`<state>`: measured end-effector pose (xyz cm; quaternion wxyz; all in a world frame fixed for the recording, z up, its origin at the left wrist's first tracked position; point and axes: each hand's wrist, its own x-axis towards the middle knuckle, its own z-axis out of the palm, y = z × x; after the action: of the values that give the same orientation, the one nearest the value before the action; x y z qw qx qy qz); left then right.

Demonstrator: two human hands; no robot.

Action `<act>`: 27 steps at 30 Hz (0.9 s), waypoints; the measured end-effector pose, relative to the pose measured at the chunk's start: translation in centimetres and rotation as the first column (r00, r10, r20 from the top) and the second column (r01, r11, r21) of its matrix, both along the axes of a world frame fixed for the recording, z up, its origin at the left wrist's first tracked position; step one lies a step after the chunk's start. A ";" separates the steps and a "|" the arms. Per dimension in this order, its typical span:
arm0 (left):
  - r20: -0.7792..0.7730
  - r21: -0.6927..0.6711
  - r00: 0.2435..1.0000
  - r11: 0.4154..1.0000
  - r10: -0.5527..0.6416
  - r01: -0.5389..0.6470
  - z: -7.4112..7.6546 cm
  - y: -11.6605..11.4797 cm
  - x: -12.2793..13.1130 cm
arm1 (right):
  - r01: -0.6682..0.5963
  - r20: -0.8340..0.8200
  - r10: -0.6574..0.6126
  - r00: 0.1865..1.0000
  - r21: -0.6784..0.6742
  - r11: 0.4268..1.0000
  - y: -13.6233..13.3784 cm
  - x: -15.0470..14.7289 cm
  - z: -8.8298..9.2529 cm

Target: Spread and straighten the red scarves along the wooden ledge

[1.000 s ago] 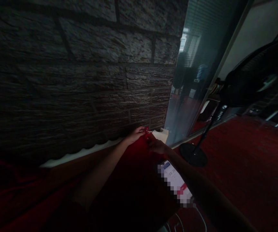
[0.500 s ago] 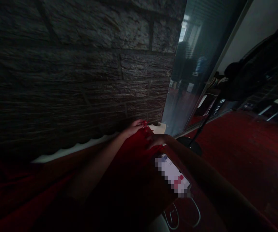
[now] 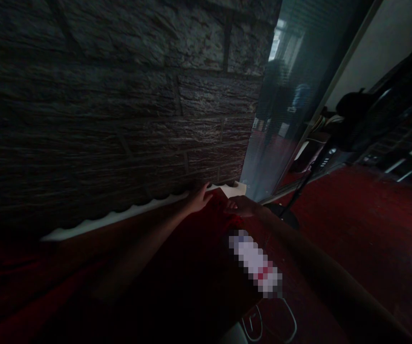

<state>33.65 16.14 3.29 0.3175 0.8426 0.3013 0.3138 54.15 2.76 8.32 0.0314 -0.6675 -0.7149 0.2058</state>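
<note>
My left hand is over the far end of a dark red surface, close to the wall. Its thumb and fingers are apart with nothing between them. Across from it, my right hand has its fingers curled in over the right edge of that surface; what they hold, if anything, is too dark to make out. Just below the right hand lies a small bright red patch, its kind unclear. A lit phone, blurred over, rests nearer to me beside my right forearm.
A stone-block wall rises behind the surface, with a pale wavy-edged strip along its foot. To the right are a glass panel, a stand with a round black base and red floor. A white cable hangs below the phone.
My left hand has drawn back slightly and opened; the red material at its fingertips is no longer there. My right hand has shifted a little right, its fingers now curled.
</note>
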 end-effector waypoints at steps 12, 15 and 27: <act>-0.331 0.201 0.928 0.948 -0.170 0.246 0.2 -9.7 -5.0 | -0.054 -0.304 0.061 0.951 0.033 0.998 -2.5 -0.4 -1.2; -0.421 0.285 0.902 0.929 -0.098 0.234 -0.5 -11.9 -5.6 | -0.035 -0.242 0.035 0.970 0.005 0.999 -2.9 -0.3 -1.2; -0.596 0.442 0.795 0.871 0.107 0.214 -0.4 -16.6 -5.0 | -0.052 -0.403 0.056 0.913 0.020 0.998 -3.4 0.4 -2.6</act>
<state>28.60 -0.41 2.92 -0.0092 0.9583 0.2726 0.0849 54.56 -0.66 5.69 0.1756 -0.5904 -0.7122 0.3367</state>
